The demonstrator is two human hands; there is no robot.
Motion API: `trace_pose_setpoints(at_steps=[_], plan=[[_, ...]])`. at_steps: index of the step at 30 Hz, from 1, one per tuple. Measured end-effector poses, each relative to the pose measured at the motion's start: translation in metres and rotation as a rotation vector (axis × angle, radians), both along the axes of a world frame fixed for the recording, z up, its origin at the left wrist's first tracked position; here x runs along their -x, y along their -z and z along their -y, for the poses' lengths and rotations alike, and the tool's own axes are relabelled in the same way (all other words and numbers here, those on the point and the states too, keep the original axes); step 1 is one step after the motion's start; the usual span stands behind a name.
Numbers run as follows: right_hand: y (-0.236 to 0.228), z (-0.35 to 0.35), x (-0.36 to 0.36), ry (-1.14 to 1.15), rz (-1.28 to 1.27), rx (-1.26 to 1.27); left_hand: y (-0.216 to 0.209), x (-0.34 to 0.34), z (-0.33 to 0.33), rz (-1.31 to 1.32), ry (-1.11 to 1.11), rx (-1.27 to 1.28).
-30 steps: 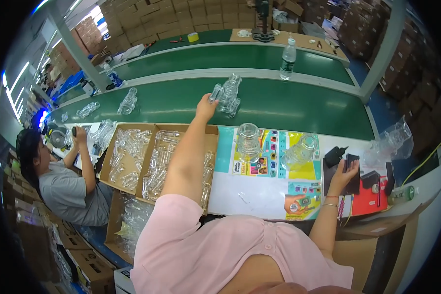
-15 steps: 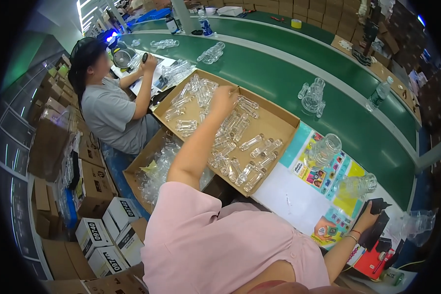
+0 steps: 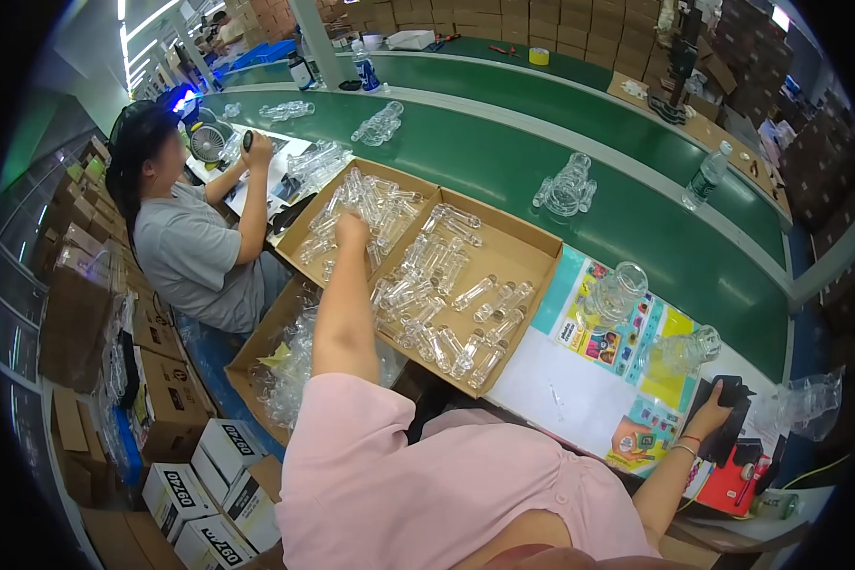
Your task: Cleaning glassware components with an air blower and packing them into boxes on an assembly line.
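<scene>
The left hand [image 3: 353, 231] is down among smooth, clear, glass-like tubes [image 3: 473, 292] heaped in the left compartment of a shallow brown cardboard tray [image 3: 518, 245]; whether its fingers grasp one cannot be told. More tubes, short, straight and cylindrical, lie loosely across the tray's right compartment. The right hand [image 3: 715, 410] is bent against a matte black, angular object [image 3: 729, 429], its grip unclear. Between hand and tray, two stepped, round-bodied transparent vessels [image 3: 620, 293] sit on a glossy printed sheet [image 3: 560, 385]. Beyond runs a smooth green worktop [image 3: 484, 180] bearing a cluster of clear pieces [image 3: 570, 185] and a labelled plastic bottle [image 3: 708, 176]. A co-worker in grey [image 3: 185, 233] sits to the left; stacked cardboard cartons [image 3: 560, 38] wall the back. White boxes [image 3: 174, 494] at lower left carry bold black print; the sheet shows colourful product pictures.
</scene>
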State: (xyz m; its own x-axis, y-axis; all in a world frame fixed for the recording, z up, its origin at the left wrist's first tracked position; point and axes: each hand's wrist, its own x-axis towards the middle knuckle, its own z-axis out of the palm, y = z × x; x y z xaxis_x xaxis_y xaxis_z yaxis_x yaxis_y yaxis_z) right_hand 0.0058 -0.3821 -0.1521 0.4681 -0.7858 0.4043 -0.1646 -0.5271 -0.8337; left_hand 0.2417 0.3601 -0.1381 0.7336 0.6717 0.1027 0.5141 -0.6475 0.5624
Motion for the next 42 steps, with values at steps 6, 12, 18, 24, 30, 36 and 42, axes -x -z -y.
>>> trace_pose_setpoints(at_steps=[6, 12, 18, 24, 30, 36, 42], plan=[[0.000, 0.005, 0.004, 0.109, 0.083, -0.060, 0.005, -0.001, -0.006, -0.097, 0.035, -0.023], [-0.009, 0.012, 0.006, 0.019, 0.292, -0.208, 0.009, 0.001, 0.001, 0.145, -0.238, 0.044], [-0.105, -0.026, 0.024, -0.037, 0.541, -0.291, -0.066, 0.036, 0.040, 0.649, 0.182, 0.635], [-0.147, -0.052, 0.032, -0.386, 0.498, -0.178, -0.139, 0.101, 0.153, 0.648, 0.602, 1.007], [-0.144, -0.099, 0.025, -0.609, 0.501, -0.284, -0.114, 0.194, 0.292, 0.156, 1.250, 0.666], [-0.163, -0.129, 0.026, -0.847, 0.356, -0.283, -0.039, 0.224, 0.371, 0.016, 1.473, 0.465], [-0.170, -0.142, 0.026, -0.933, 0.266, -0.304, -0.009, 0.224, 0.350, 0.241, 1.237, 0.008]])
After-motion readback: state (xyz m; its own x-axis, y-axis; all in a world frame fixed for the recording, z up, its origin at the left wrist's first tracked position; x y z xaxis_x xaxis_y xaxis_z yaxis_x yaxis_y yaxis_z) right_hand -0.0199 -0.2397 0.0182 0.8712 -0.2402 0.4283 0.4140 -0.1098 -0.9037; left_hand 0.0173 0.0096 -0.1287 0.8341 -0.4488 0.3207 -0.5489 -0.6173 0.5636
